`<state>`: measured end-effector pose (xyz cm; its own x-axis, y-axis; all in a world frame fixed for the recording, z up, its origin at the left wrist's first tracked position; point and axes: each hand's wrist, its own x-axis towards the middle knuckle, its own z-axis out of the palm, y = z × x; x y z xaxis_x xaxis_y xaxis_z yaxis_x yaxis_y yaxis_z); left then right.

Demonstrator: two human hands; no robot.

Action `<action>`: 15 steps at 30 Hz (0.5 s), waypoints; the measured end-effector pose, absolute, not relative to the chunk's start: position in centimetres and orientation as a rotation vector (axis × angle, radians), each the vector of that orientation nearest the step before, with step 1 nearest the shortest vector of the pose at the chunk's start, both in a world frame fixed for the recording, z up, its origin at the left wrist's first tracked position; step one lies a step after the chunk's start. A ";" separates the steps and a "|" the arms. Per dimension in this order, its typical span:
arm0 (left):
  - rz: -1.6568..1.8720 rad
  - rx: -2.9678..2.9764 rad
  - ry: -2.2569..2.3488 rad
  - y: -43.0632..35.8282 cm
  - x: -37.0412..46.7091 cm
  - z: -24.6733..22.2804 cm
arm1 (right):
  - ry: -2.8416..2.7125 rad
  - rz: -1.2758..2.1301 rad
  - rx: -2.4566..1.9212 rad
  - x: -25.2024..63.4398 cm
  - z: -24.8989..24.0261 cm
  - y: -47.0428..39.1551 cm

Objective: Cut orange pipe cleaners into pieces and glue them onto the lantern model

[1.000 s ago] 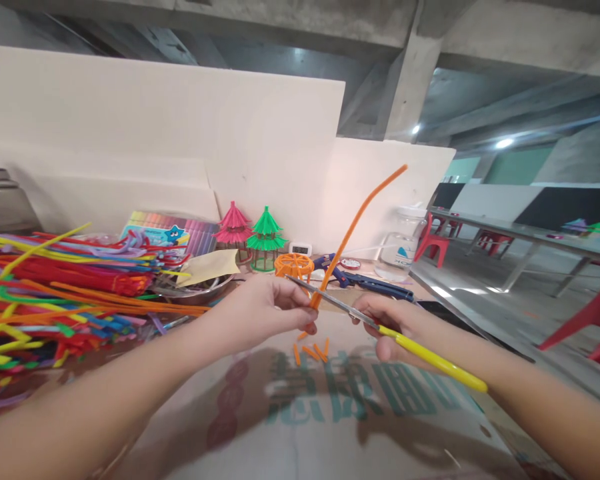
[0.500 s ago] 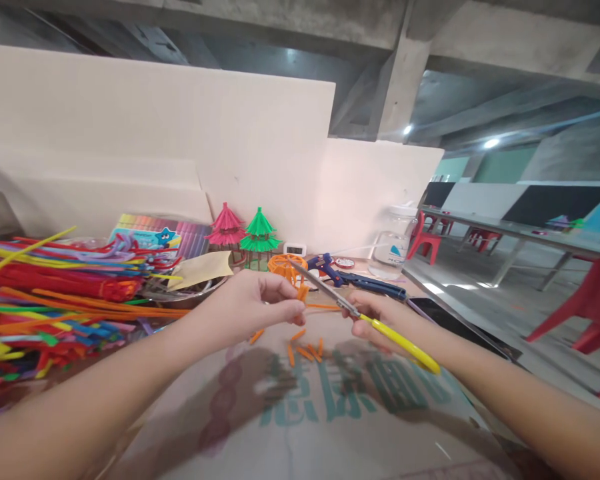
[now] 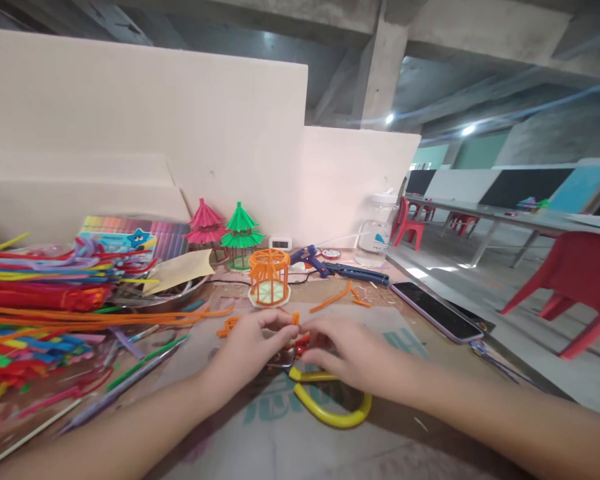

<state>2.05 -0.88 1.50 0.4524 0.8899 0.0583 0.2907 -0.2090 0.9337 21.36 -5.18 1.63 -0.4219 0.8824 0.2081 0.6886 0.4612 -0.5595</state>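
Note:
My left hand [image 3: 260, 347] is closed in a pinch, with a short orange pipe cleaner piece [image 3: 296, 319] sticking up at its fingertips. Close against those fingertips is my right hand [image 3: 350, 353], its fingers bent and the thumb apart from them. Below my hands, scissors with yellow handles [image 3: 337, 417] lie on the printed plastic sheet [image 3: 260, 440], their blades mostly hidden. More orange pieces [image 3: 227, 327] lie beside my left hand. Behind my hands stands an orange pipe cleaner frame [image 3: 270, 257] on a pale base.
Piles of coloured pipe cleaners [image 3: 40, 293] fill the left side. Small red [image 3: 205, 223] and green [image 3: 240, 230] roofed models stand at the back. A glue gun [image 3: 340, 270], a clear bottle [image 3: 375, 233] and a phone [image 3: 435, 310] lie or stand to the right.
My right hand has put the scissors down on the sheet and moved left to meet my left hand. The view has swung right, and the orange frame shows fully.

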 end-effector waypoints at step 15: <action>0.726 1.718 0.978 -0.8 2.3 0.4 | -2.208 0.604 -1.466 24.9 3.3 -2.0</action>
